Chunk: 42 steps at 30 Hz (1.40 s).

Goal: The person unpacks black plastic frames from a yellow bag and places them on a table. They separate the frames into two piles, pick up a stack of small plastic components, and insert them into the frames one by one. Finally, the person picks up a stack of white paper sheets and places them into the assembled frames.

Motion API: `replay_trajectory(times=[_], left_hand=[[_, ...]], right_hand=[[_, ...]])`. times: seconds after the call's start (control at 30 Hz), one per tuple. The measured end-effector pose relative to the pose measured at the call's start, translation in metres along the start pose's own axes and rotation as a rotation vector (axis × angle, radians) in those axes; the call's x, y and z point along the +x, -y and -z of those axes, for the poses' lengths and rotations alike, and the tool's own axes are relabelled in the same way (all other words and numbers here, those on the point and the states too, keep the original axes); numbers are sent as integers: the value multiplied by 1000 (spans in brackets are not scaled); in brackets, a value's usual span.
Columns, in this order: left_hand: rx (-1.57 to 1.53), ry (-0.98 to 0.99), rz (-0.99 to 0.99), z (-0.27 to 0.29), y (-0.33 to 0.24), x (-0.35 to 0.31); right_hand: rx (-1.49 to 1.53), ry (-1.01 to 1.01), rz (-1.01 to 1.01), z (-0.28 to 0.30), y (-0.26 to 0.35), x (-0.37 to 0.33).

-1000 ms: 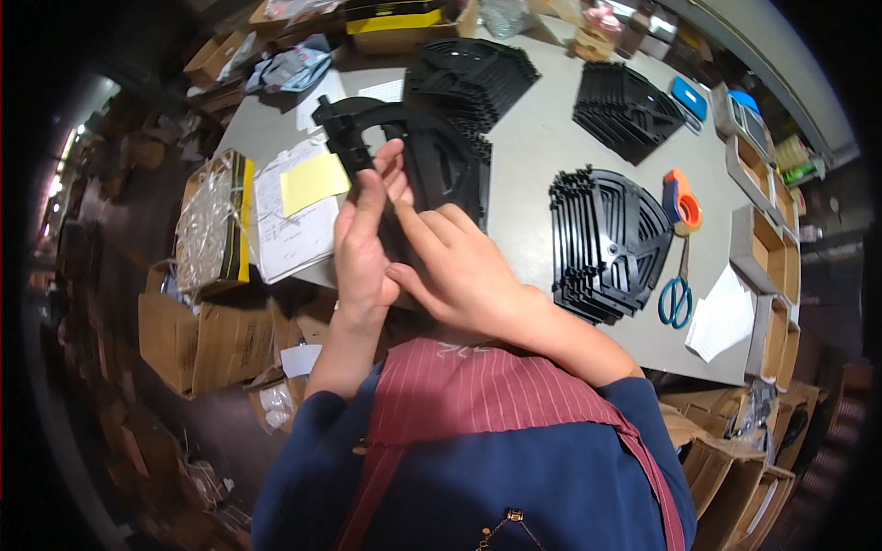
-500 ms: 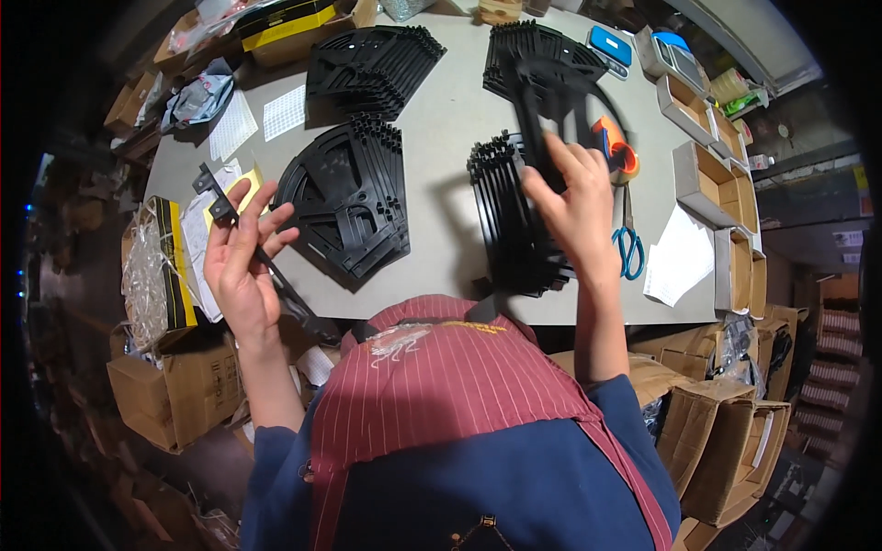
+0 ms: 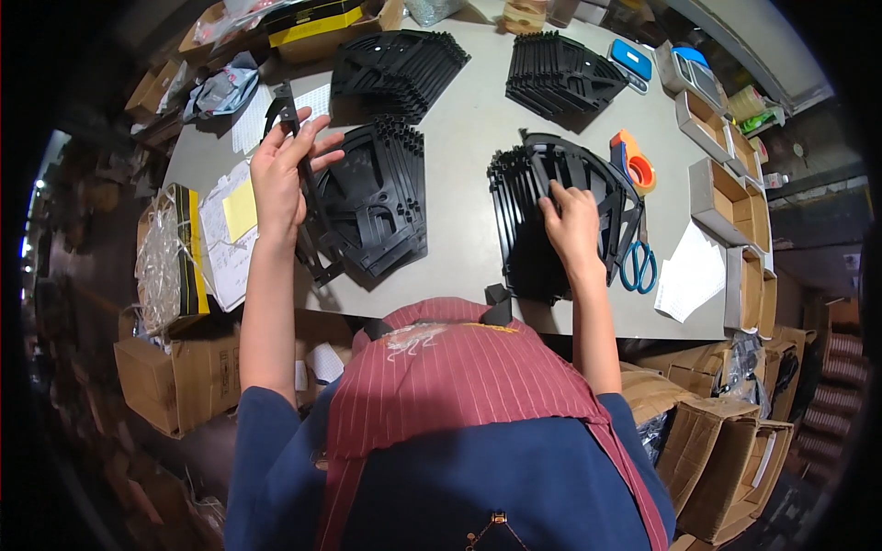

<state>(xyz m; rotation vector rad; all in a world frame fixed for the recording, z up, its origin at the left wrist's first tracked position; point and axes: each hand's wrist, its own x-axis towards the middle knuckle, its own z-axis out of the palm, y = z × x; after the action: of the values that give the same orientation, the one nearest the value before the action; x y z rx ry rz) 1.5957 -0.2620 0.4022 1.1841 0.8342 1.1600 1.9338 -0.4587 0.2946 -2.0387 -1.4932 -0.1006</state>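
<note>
Left hand [image 3: 279,180] clamped on a black bracket [image 3: 312,209], now raised by the near left stack [image 3: 378,204], right hand [image 3: 575,222] touching a black frame [image 3: 544,173], aloft earlier, now down on the near right stack [image 3: 511,217], its grip impossible to tell

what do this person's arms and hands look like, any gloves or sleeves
The left hand and right hand are both bare, with no gloves, and the forearms are uncovered. The dark blue sleeves are short, ending near the elbows. No watch or bracelet can be made out on either wrist.
</note>
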Motion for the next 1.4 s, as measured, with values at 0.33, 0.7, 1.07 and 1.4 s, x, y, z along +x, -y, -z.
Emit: replay_trajectory(times=[0.33,0.7,1.07,1.4], left_hand=[[-33,35,80,-5,20,3],[-39,16,79,-9,27,-3],[-152,-126,22,-7,53,52],[873,-269,-105,33,130,72]], right_hand=[[-334,81,-77,-3,-54,0],[-274,118,-21,-4,-23,4],[-464,164,92,-12,-3,10],[872,357,211,49,113,15]])
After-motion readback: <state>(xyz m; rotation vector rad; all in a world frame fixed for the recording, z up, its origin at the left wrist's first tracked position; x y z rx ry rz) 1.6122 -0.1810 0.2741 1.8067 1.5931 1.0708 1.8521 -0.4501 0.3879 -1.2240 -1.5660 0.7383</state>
